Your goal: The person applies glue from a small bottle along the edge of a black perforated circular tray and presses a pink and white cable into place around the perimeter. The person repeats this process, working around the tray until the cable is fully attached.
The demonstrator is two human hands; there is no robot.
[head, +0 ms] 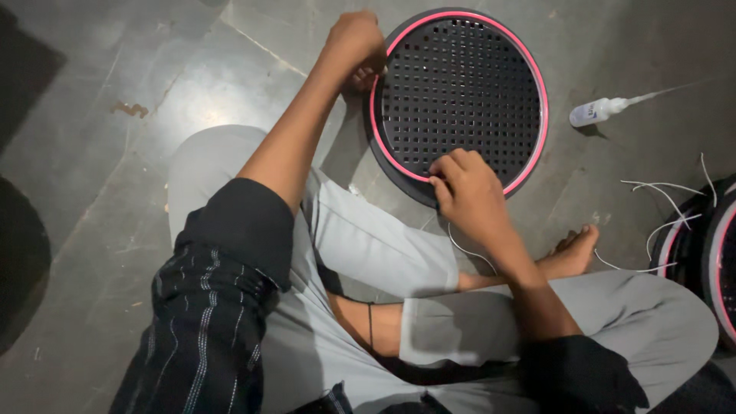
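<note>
A round black perforated grille (460, 84) with a pink ring around its rim lies flat on the grey floor in front of my crossed legs. My left hand (356, 46) curls over its upper left rim and grips the edge. My right hand (468, 192) rests on the near rim, fingers pinched together at the grid; a thin white wire (468, 249) trails from under it toward my leg.
A small white squeeze bottle (602, 111) with a long nozzle lies on the floor right of the grille. Loose white wires (659, 199) and more round black grilles with pink rims (709, 253) sit at the right edge. My bare foot (571, 253) rests near them.
</note>
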